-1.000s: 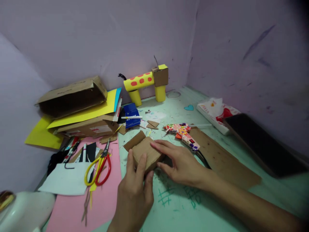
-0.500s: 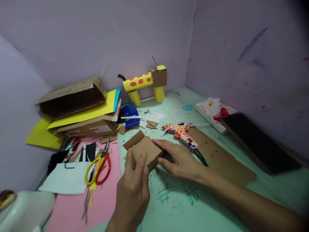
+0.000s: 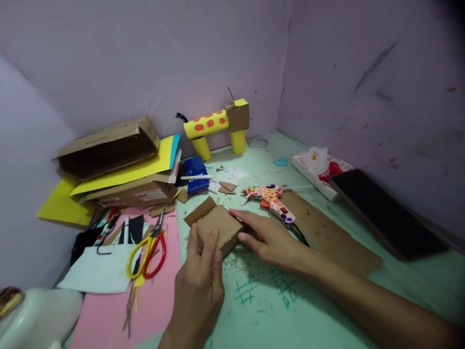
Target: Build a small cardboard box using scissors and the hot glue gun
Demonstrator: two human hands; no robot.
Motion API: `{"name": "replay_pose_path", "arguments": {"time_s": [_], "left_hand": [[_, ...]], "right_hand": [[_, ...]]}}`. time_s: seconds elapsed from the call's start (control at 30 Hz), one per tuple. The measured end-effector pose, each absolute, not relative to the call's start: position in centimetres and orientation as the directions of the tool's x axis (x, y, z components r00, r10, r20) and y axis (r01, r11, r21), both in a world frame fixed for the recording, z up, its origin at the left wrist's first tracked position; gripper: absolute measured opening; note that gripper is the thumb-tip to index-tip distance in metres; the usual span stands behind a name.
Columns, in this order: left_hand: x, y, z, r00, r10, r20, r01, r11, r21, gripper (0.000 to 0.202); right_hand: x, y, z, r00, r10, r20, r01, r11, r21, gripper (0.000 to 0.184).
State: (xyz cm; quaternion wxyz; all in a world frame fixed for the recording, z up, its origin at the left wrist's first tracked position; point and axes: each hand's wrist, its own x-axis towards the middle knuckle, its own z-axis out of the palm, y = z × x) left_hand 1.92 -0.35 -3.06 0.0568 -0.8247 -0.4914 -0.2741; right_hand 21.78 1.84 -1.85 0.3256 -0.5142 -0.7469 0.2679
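A small brown cardboard box [image 3: 218,225] with a raised flap sits on the green table [image 3: 327,295] in front of me. My left hand [image 3: 199,286] grips its near side, thumb and fingers wrapped over the top edge. My right hand [image 3: 267,237] presses against the box's right side with fingers held together. A glue gun [image 3: 272,201] covered in colourful patterned tape lies just beyond my right hand.
Red and yellow scissors [image 3: 147,249] lie on pink paper [image 3: 116,310] at the left. A cardboard sheet [image 3: 327,232], dark tablet [image 3: 385,213] and tissue pack [image 3: 317,167] lie right. Boxes with yellow paper [image 3: 119,169] stack back left; a yellow spotted tube animal [image 3: 214,126] stands by the wall.
The view drifted slightly left. My right hand slid a little along the box's right side; my left hand keeps its grip. The box barely moved.
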Motion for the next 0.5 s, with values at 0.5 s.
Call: {"name": "replay_pose_path", "arguments": {"time_s": [0.5], "left_hand": [[1.2,-0.2,-2.1,0.084,0.979,0.186,0.369,-0.204,0.907,0.073]], "right_hand": [[21.1,0.8,-0.6,-0.194,0.902,0.386,0.097,0.409,-0.907,0.041]]}}
